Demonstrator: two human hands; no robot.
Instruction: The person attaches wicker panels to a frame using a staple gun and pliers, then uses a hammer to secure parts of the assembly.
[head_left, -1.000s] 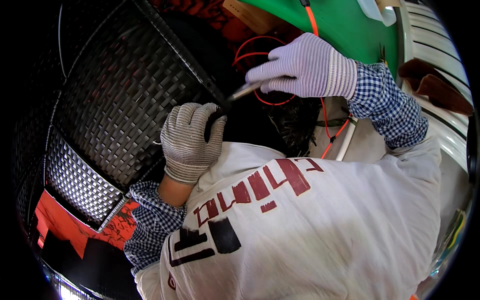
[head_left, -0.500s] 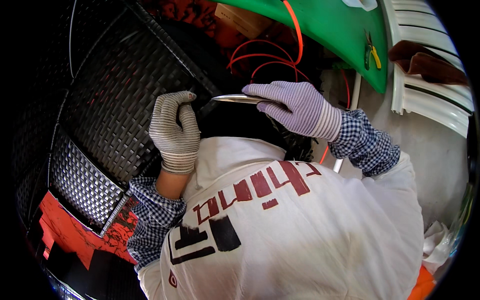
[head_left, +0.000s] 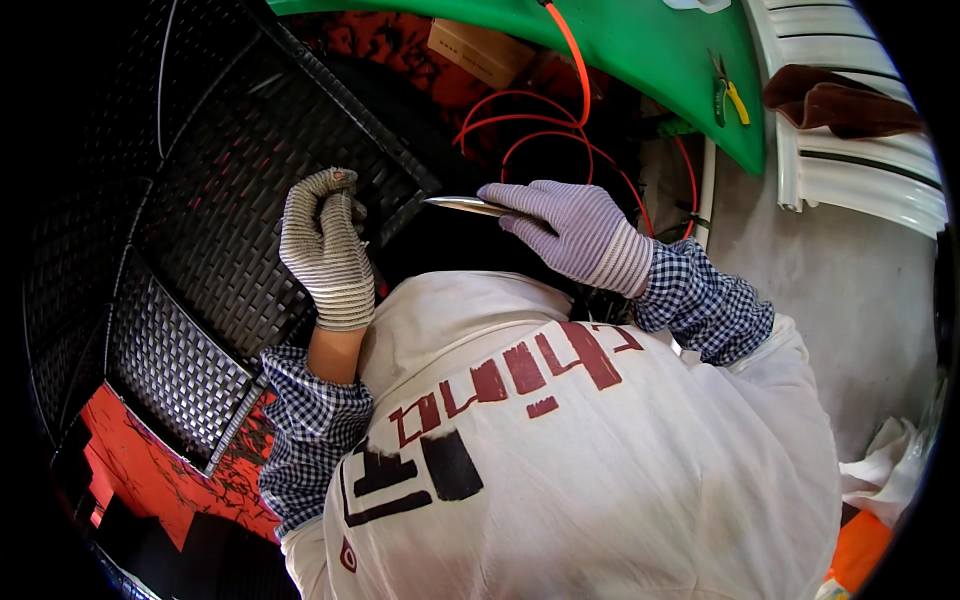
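Closest in, a white apron (head_left: 600,470) with red and black printed marks fills the lower view, blue checked sleeves coming out on either side. Up from the left sleeve, the left hand (head_left: 325,250), in a grey knit glove, lies against the dark woven wicker panel (head_left: 200,200), fingers curled together on the weave near its inner edge — it looks like a steadying press, though whether it pinches a strand I cannot tell. Across the gap, the right hand (head_left: 570,225), in a pale striped glove, is closed around a slim metal tool (head_left: 465,206), gripped at the rear so the bare pointed end sticks out leftward, aimed at the panel edge just beside the left fingers. Holding it that far back leaves the tip free to work into the weave. Between the hands sits a dark hollow in the furniture piece. Further off, red wire (head_left: 520,130) loops behind the right hand and runs up over a green tabletop (head_left: 650,50), where yellow-handled pliers (head_left: 730,95) rest near the rim. A cardboard box (head_left: 480,50) sits under it. Farthest right, a white plastic chair (head_left: 860,170) carries a brown cloth (head_left: 840,105).
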